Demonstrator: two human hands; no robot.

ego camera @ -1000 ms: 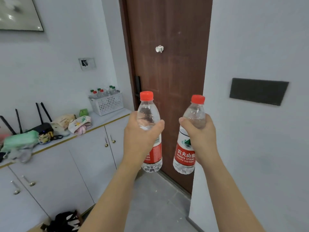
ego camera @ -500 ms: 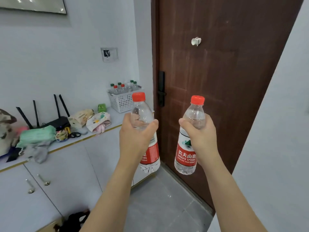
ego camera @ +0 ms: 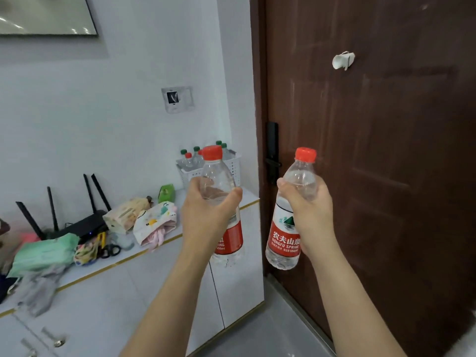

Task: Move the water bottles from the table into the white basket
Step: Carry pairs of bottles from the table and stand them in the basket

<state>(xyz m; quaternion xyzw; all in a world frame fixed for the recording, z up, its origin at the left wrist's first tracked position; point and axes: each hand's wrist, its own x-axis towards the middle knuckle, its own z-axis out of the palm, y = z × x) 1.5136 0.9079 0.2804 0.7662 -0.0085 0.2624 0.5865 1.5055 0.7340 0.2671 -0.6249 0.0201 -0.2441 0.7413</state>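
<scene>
The person holds 2 water bottles upright in the air, 1 in each hand, in front of a brown door (ego camera: 386, 176). The left hand (ego camera: 206, 215) wraps its fingers and thumb around the clear upper body of the left bottle (ego camera: 221, 202), whose red cap stands level with the white basket (ego camera: 235, 166) behind it. The right hand (ego camera: 309, 210) grips the right bottle (ego camera: 286, 238) the same way, near its shoulder, with the red label and its clear base showing below the fist. The 2 bottles are apart from each other and touch nothing but the hands.

The white basket sits at the far end of the worktop (ego camera: 128, 256), beside the door frame, and several bottles with green and red caps already stand in it. Further left on the worktop lie a black router (ego camera: 77, 225) with upright antennas, a small green box (ego camera: 167, 193), patterned cloth bundles (ego camera: 154, 222), black scissors (ego camera: 110, 249) and a pale green bag (ego camera: 43, 253). White cabinet doors (ego camera: 103, 305) run beneath the worktop, and a black handle (ego camera: 272, 155) is fixed on the door's left edge
</scene>
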